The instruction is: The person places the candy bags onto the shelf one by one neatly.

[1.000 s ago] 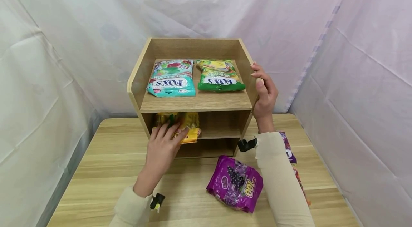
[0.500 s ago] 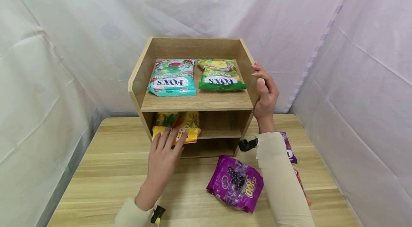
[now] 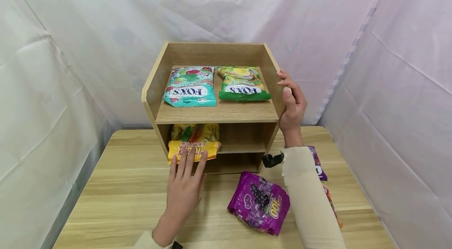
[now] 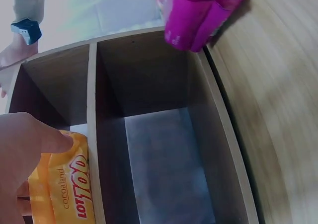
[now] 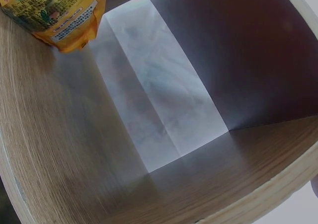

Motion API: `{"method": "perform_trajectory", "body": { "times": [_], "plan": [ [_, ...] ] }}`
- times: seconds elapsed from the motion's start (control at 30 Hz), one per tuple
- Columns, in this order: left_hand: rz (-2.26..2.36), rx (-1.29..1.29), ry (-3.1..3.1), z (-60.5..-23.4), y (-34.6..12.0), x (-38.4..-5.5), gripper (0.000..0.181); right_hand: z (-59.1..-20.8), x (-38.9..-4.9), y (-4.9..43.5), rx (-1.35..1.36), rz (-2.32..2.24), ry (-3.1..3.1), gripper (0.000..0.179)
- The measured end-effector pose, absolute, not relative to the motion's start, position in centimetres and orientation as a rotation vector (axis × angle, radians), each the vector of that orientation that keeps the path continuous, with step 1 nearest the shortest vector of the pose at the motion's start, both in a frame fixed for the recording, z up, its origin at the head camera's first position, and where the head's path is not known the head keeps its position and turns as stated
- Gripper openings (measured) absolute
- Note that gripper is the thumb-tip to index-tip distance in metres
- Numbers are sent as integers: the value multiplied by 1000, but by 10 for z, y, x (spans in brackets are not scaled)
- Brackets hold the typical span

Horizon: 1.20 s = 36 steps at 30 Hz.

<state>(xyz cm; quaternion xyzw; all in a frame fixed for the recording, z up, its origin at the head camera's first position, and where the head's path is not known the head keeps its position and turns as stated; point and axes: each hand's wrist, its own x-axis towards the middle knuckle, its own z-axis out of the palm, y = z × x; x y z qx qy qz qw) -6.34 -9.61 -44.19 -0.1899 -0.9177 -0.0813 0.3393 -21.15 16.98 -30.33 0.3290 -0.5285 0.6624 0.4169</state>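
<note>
A small wooden shelf [image 3: 217,115] stands on the table. A yellow bag of gummies [image 3: 193,150] lies at the left of its middle level, its front edge jutting over the board. My left hand [image 3: 185,190] has its fingers stretched out over the front of this bag; in the left wrist view the thumb [image 4: 54,140] lies against the bag. My right hand [image 3: 293,106] holds the shelf's right side panel near its top edge. On the top level lie a teal Fox's candy bag [image 3: 190,88] and a green one [image 3: 243,84].
A purple bag with grapes on it [image 3: 259,204] lies on the table [image 3: 116,186] in front of the shelf. Further bags, one purple [image 3: 318,164], are partly hidden behind the right sleeve. White cloth [image 3: 226,13] hangs at the back and sides.
My left hand has drawn back toward me from over the yellow bag, and its fingers are straighter. More of the bag shows, its front flap lower. The right hand stays on the panel.
</note>
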Motion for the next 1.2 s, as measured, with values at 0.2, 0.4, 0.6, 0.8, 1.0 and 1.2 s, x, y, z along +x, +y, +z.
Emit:
{"method": "perform_trajectory", "body": {
  "times": [0.2, 0.4, 0.6, 0.8, 1.0, 1.2],
  "plan": [
    [-209, -499, -2406, -444, -97, -70, 54, -303, -210, 170, 818, 1666, -1338, 40],
    [-170, -501, -2478, -441, -100, -82, 54, -301, -211, 169, 819, 1653, -1343, 39],
    [-111, -494, -2486, -440, -103, -90, 75, -302, -210, 169, 824, 1659, -1336, 40],
    [-97, -510, -2471, -441, -104, -97, 73, -302, -210, 171, 805, 1667, -1340, 40],
    [-95, -513, -2453, -443, -105, -102, 73, -303, -210, 170, 820, 1664, -1342, 40],
    [-81, -503, -2449, -444, -106, -106, 74, -302, -210, 170, 816, 1667, -1340, 41]
  ]
}}
